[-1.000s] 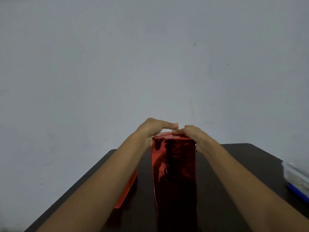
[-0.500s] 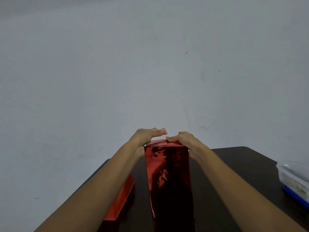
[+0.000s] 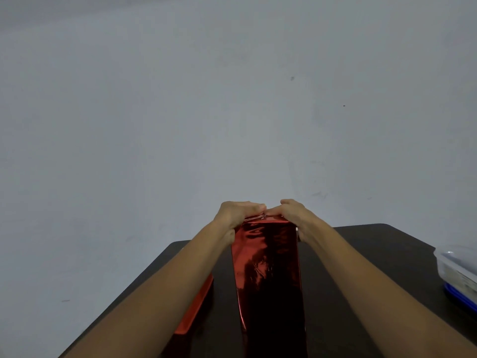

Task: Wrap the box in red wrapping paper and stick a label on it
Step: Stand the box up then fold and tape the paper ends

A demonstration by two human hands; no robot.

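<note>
1. Landmark: the box (image 3: 267,267), mid-table on the dark table (image 3: 374,254). The face towards the camera is fully covered in glossy red wrapping paper (image 3: 258,244). I cannot tell whether the box stands or lies.
2. The left hand (image 3: 238,214) is at the box's far end, left corner. Its fingers are curled and held together over the paper edge, and the heel of the hand is against the box's left side.
3. The right hand (image 3: 296,215) is at the far end, right corner. Its fingers are curled in the same way, with knuckles touching the left hand's above the end face. The box's end hides both sets of fingertips, so I cannot say whether they pinch or only press.
4. Change: half a second ago the left fingers lay nearly straight across the far end and the two hands only met at the tips. Now both are bunched down tight on it. A pale sliver of folded paper edge (image 3: 255,217) shows just under the knuckles.
5. Reading: the end flap is probably being creased down and held, so the far end is near closed. I see no tape or label anywhere.
6. Left of the box a spare red strip (image 3: 196,306) lies partly under the left forearm.
7. Well right of the box, at the table edge, is a clear tub with a blue base (image 3: 456,272).
8. Risk: the foil-like paper may spring back if released before it is fixed.
</note>
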